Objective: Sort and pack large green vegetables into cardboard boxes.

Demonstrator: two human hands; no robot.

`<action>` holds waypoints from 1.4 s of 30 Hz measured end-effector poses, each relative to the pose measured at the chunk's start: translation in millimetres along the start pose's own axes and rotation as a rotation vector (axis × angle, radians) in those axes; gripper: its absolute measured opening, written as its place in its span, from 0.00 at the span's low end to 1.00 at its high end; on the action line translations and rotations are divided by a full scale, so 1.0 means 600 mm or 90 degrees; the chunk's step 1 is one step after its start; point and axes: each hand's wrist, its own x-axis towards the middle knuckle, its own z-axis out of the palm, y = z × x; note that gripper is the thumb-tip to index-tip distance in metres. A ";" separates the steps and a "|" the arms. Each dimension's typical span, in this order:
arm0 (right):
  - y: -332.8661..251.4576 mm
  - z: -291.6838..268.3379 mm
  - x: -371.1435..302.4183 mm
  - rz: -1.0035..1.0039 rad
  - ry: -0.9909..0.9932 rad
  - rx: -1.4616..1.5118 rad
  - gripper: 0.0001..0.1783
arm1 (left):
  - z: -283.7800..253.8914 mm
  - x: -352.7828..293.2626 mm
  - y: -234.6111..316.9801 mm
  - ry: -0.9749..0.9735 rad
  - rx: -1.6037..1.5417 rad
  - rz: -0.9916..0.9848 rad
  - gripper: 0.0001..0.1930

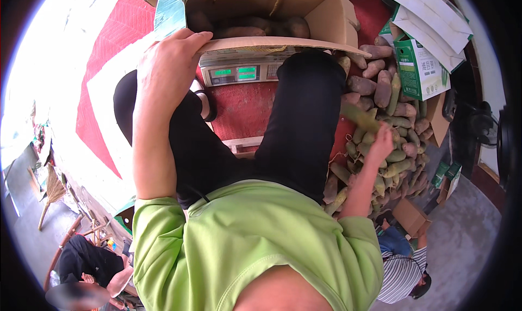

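Observation:
My left hand [168, 66] grips the near edge of an open cardboard box [255, 42], its thumb lying along the flap. Inside the box lie several dark, long radishes [239, 32], partly in shadow, and two yellow cord loops hang on the far wall. Under the box stands a digital scale [234, 74] with lit green displays, between my knees. Out to the right, my right hand [383, 142] is closed on the near end of a green radish [359, 116], smeared by motion. That radish is held over a large heap of green and purplish radishes [399, 126].
Green-and-white cartons [421, 66] stand at the far right behind the heap. A red mat [239, 107] covers the floor below me. One person [89, 262] sits at lower left near a broom [53, 191]; another in stripes [402, 273] handles a brown box [411, 216] at lower right.

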 end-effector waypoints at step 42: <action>0.153 0.110 -0.040 0.036 -0.265 0.015 0.10 | 0.007 0.008 0.007 0.208 -0.029 0.094 0.16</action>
